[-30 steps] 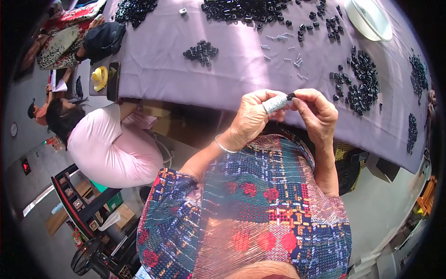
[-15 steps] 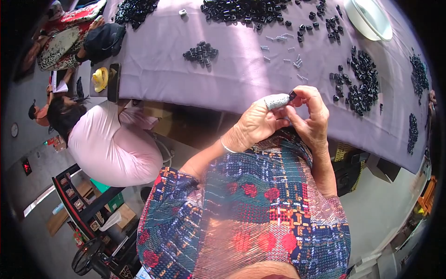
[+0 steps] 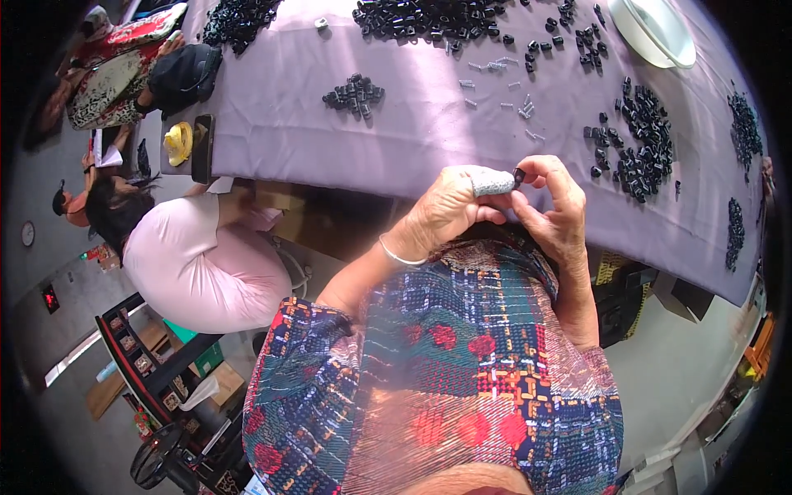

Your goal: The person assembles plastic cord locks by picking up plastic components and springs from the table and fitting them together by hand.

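Black small part (image 3: 518,174) — pinched between left hand (image 3: 450,210) and right hand (image 3: 554,206).

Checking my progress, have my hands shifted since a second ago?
Hardly: both hands stay together by the purple table's near edge, pinching a small black piece.

Bright, even daylight washes the purple surface (image 3: 429,115), paler streaks falling across its middle – no hard glare. Beneath its near edge lies deep shadow. Focus is sharp at centre; the small black pieces (image 3: 643,140) stay crisp. Toward the rim straight edges bow strongly – corners are black vignette, the patterned garment (image 3: 445,379) slightly soft.
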Action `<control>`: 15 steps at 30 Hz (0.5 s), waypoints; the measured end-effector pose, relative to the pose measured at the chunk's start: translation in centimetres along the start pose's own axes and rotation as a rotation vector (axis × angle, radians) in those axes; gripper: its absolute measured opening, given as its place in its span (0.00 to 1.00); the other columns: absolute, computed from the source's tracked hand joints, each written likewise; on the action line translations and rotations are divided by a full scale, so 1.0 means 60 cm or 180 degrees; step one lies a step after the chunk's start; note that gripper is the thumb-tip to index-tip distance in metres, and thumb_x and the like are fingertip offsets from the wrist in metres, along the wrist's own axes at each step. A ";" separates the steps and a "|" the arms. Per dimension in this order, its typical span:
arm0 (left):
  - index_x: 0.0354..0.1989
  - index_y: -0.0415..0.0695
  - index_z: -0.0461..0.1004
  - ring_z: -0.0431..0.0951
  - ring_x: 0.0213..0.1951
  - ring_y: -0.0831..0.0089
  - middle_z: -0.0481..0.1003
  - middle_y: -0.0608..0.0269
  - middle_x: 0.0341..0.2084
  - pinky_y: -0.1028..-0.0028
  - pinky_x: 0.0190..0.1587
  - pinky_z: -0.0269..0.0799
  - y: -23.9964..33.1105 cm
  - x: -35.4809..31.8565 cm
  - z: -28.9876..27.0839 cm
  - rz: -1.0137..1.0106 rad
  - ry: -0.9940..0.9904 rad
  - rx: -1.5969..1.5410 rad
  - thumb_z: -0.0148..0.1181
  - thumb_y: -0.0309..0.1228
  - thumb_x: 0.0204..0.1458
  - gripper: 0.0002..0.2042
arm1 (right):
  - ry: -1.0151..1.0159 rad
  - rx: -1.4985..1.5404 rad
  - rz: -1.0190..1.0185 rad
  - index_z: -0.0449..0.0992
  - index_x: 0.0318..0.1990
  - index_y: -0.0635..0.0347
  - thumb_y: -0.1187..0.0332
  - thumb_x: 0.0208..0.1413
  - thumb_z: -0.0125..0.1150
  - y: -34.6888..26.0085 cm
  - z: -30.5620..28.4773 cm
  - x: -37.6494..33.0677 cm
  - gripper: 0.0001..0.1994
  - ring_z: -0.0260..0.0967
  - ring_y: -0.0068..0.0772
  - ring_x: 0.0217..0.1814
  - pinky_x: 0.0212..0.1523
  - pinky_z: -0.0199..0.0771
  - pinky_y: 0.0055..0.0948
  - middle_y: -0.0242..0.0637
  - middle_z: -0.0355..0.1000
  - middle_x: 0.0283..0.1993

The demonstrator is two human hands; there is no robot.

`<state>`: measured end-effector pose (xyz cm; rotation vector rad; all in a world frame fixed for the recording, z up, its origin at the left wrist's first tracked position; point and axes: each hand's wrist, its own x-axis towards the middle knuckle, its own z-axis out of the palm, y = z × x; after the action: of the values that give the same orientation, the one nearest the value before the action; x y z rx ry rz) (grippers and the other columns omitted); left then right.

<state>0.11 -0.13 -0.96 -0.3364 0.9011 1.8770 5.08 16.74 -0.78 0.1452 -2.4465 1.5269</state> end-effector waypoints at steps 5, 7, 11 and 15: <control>0.41 0.36 0.75 0.76 0.36 0.75 0.77 0.62 0.34 0.78 0.36 0.72 0.000 0.004 -0.008 0.0062 -0.0020 0.0211 0.58 0.30 0.53 0.11 | -0.0018 0.0112 0.0057 0.72 0.41 0.64 0.82 0.40 0.62 -0.007 0.002 0.002 0.16 0.68 0.26 0.36 0.37 0.68 0.25 0.35 0.70 0.36; 0.40 0.36 0.75 0.76 0.35 0.76 0.77 0.62 0.34 0.78 0.36 0.72 -0.004 0.003 -0.002 0.0146 0.0035 0.0285 0.58 0.31 0.54 0.11 | -0.0027 0.0185 0.0128 0.72 0.41 0.65 0.82 0.41 0.61 -0.007 -0.002 0.002 0.15 0.68 0.25 0.36 0.37 0.68 0.25 0.35 0.71 0.36; 0.40 0.36 0.75 0.75 0.34 0.79 0.77 0.62 0.33 0.79 0.35 0.71 -0.015 -0.003 0.008 0.0551 0.0247 0.0665 0.58 0.31 0.55 0.11 | -0.0005 0.1015 0.0736 0.73 0.40 0.68 0.82 0.50 0.59 0.000 0.000 -0.003 0.09 0.68 0.21 0.38 0.40 0.69 0.20 0.31 0.71 0.37; 0.40 0.36 0.75 0.74 0.32 0.80 0.77 0.62 0.32 0.79 0.34 0.71 -0.017 -0.002 0.015 0.0718 0.0476 0.0753 0.58 0.30 0.56 0.10 | 0.0089 0.1621 0.1108 0.74 0.41 0.69 0.81 0.54 0.58 -0.001 -0.001 0.000 0.07 0.70 0.19 0.39 0.43 0.70 0.18 0.31 0.72 0.37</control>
<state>1.18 0.69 -0.73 -0.2398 1.2950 1.9412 5.12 16.74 -0.71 -0.2217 -2.0842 2.2593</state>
